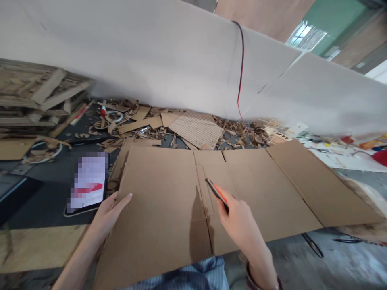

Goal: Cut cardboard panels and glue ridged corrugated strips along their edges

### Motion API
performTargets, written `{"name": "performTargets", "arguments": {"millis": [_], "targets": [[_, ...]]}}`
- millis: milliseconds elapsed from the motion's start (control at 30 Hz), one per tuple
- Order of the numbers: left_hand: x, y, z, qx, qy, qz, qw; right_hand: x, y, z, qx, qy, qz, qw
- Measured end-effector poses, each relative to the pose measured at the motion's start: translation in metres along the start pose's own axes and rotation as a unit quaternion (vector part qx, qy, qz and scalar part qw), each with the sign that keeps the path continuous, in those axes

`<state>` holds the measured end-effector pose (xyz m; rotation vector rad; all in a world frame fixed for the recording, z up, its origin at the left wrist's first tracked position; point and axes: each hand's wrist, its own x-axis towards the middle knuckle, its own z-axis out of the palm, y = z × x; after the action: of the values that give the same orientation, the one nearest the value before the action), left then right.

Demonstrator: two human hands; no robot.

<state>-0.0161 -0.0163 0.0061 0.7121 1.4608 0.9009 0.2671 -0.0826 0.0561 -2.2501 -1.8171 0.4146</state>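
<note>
A large flattened cardboard box lies across the front of the work surface, with creases dividing its panels and a short slit at its far edge. My left hand grips the left edge of the cardboard, thumb on top and fingers hidden beneath. In my right hand is an orange and black utility knife, its tip pointing away and to the left over the middle panel. Near the tip, a narrow rectangular outline shows beside the crease. Whether the blade touches the cardboard I cannot tell.
A phone with a lit screen lies left of the cardboard. Cardboard scraps and a corrugated piece litter the back, below a white wall. Stacked cardboard structures stand at far left. A red-black cable hangs down the wall.
</note>
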Motion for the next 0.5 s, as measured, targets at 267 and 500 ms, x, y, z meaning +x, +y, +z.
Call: {"name": "performTargets", "arguments": {"millis": [267,500], "targets": [[0.004,0.002,-0.002,0.002,-0.041,-0.03,0.999,0.043,-0.012,0.023,-0.053,-0.018,0.002,0.998],[0.007,0.002,0.0,0.0,-0.029,-0.008,1.0,0.043,-0.024,0.026,-0.102,-0.033,0.028,0.994]]}}
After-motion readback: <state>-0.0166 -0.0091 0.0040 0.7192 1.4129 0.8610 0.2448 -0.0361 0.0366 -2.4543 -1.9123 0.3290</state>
